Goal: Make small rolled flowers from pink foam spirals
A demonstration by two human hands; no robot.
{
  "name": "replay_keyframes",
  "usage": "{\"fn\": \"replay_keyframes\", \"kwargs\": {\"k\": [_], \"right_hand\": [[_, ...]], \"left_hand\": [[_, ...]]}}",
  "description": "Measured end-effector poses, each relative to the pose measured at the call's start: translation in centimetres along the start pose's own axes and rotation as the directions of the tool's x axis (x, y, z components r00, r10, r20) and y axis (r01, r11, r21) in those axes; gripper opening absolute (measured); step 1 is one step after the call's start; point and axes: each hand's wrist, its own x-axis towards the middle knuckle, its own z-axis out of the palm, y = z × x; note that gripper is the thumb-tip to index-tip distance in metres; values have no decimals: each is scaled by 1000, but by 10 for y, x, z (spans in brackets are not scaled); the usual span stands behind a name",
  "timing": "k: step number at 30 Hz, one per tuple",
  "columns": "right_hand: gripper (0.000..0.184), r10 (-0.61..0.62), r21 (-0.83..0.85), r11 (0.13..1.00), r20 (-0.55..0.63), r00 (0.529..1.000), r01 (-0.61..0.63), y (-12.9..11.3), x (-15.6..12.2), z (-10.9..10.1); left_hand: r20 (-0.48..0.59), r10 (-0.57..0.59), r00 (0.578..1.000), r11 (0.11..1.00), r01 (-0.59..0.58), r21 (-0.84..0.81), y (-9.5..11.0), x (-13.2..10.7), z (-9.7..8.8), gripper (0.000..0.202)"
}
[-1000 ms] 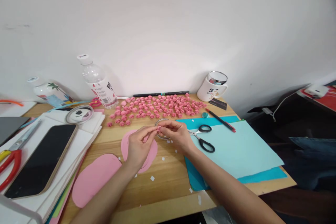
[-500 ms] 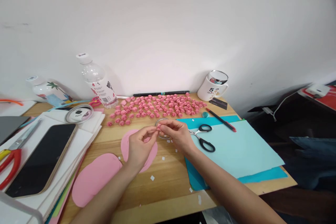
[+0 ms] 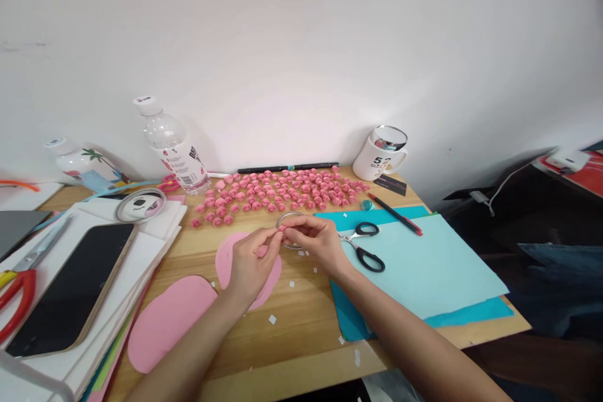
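My left hand and my right hand meet above the wooden desk, fingertips pinched together on a small pink paper piece. Just behind the fingers lies a clear tape ring. Under my left hand sits a pink paper oval, with a second pink oval nearer the desk's front edge. Several finished pink paper rosettes lie in rows at the back of the desk.
Black-handled scissors lie on light blue paper sheets at the right. A red pen, white mug, water bottle, a phone on white sheets, a second tape roll and red-handled scissors surround the work area.
Both hands stay pinched together over the same spot, with only slight finger movement on the pink piece. The view has shifted a little.
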Motion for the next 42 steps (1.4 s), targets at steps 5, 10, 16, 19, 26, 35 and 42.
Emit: {"fn": "replay_keyframes", "kwargs": {"k": [5, 10, 16, 19, 26, 35, 42], "right_hand": [[17, -8, -29, 1000, 2, 1000, 8, 2, 2, -2], [19, -15, -56, 998, 17, 1000, 16, 5, 2, -4], [12, -66, -148, 986, 73, 995, 77, 5, 3, -6], [9, -126, -229, 962, 105, 987, 147, 5, 3, -7], [9, -181, -386, 892, 172, 968, 235, 5, 4, -11], [10, -78, -269, 951, 268, 960, 153, 3, 6, -14], [14, -125, -379, 909, 152, 980, 175, 2, 9, -18]], "left_hand": [[-55, -80, 995, 994, 76, -76, 1, 2, -1, 12], [-44, -174, 984, 960, 159, -230, 3, 6, -3, 11], [-12, -217, 976, 946, 207, -250, 5, 8, -3, 10], [-5, -223, 975, 942, 214, -257, 3, 5, -2, 12], [51, -221, 974, 948, 227, -225, -2, 3, 0, 19], [109, -328, 938, 887, 345, -307, -1, 9, -4, 12], [42, -356, 934, 807, 330, -489, -11, 13, -7, 13]]}}
